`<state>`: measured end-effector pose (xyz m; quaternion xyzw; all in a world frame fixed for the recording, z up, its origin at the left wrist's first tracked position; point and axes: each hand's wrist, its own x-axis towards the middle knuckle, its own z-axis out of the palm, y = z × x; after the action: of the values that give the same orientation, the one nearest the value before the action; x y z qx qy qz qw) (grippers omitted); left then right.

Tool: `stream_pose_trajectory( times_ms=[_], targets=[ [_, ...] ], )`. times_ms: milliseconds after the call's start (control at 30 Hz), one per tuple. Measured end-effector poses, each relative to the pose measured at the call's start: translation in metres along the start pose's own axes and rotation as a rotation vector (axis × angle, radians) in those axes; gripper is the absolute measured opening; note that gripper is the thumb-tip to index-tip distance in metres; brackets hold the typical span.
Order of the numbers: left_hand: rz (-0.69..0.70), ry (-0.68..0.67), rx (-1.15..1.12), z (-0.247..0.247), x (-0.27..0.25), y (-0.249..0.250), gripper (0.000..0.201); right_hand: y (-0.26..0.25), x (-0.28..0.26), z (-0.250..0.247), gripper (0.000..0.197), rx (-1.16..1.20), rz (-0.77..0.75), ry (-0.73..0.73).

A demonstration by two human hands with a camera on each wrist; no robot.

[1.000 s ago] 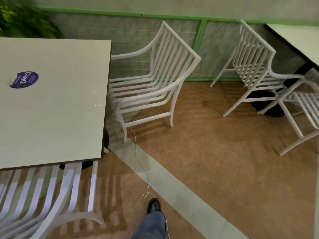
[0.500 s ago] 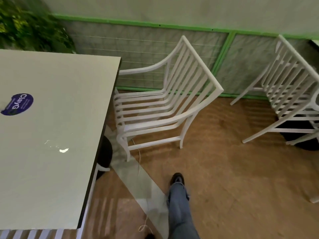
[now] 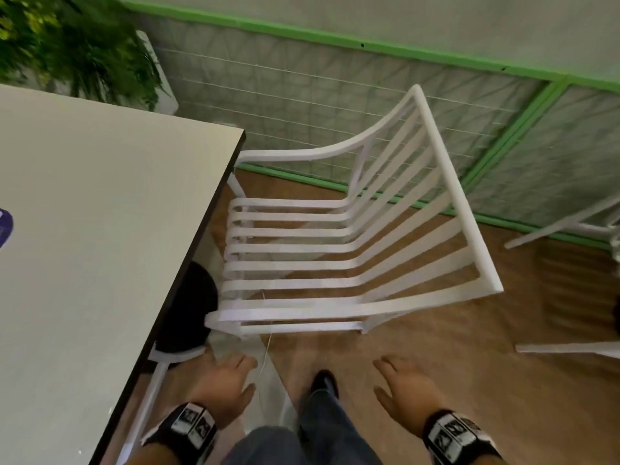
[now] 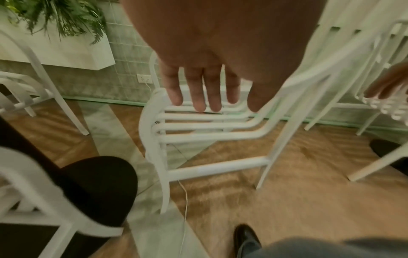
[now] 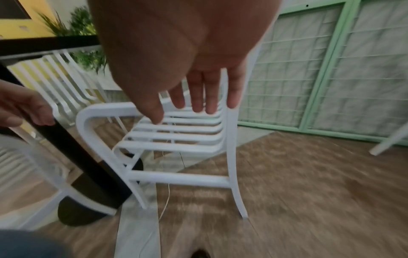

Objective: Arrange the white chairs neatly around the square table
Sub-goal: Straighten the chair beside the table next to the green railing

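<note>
While the square table (image 3: pixel 100 229) fills the left, the white chair (image 3: pixel 335 250) stands at its right edge, seat slats running left to right, just beyond both hands. Left hand (image 3: pixel 228 380) and right hand (image 3: pixel 407 387) hover empty, fingers spread, about equally near its closest armrest.

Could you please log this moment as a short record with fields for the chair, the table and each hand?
chair: white, slatted, at the table's side, seat front near its edge, untouched
table: pale top, dark edge, black base
left hand: empty, fingers straight, short of the chair
right hand: empty, fingers straight, short of the chair
floor: thin cord under the chair
</note>
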<state>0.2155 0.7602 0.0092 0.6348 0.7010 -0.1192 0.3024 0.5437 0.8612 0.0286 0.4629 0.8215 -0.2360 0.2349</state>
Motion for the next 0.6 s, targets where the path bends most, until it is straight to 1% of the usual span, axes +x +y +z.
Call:
stream_pose_trajectory(
  times_ms=[33,67,100,133,167,200,233,300,367,400,467,600],
  targets=[
    [0.009,0.037,-0.015,-0.011,0.013,0.002,0.043,0.003,0.016,-0.014,0.053,-0.012,-0.042,0.073],
    [0.053,0.12,-0.049,-0.021,0.028,0.003,0.043,0.004,0.028,-0.028,0.052,-0.031,-0.052,0.108],
    [0.048,0.144,-0.054,-0.031,0.04,0.005,0.043,0.008,0.04,-0.036,0.053,-0.045,-0.049,0.169],
    [0.071,0.218,-0.041,-0.036,0.052,0.006,0.044,0.01,0.051,-0.046,0.054,-0.069,-0.039,0.214],
    [0.069,0.261,-0.024,-0.043,0.059,0.008,0.046,0.013,0.062,-0.054,0.056,-0.079,-0.044,0.252],
    [0.078,0.308,-0.02,-0.047,0.069,0.009,0.049,0.013,0.071,-0.063,0.057,-0.081,-0.038,0.246],
    [0.071,0.307,-0.021,-0.053,0.078,0.011,0.053,0.015,0.082,-0.069,0.058,-0.086,-0.041,0.236],
    [0.052,0.233,-0.014,-0.053,0.097,0.011,0.065,0.019,0.1,-0.077,0.061,-0.098,-0.042,0.117],
    [0.022,0.088,-0.005,-0.053,0.112,0.012,0.075,0.022,0.114,-0.082,0.061,-0.122,-0.014,-0.002],
    [0.012,0.031,0.013,-0.051,0.119,0.012,0.073,0.021,0.121,-0.083,0.061,-0.146,-0.003,-0.056],
    [-0.001,-0.055,0.04,-0.049,0.131,0.013,0.062,0.019,0.135,-0.082,0.058,-0.192,0.006,-0.119],
    [-0.038,-0.105,0.036,-0.032,0.148,0.01,0.048,0.006,0.162,-0.067,0.051,-0.156,-0.033,-0.201]
  ],
)
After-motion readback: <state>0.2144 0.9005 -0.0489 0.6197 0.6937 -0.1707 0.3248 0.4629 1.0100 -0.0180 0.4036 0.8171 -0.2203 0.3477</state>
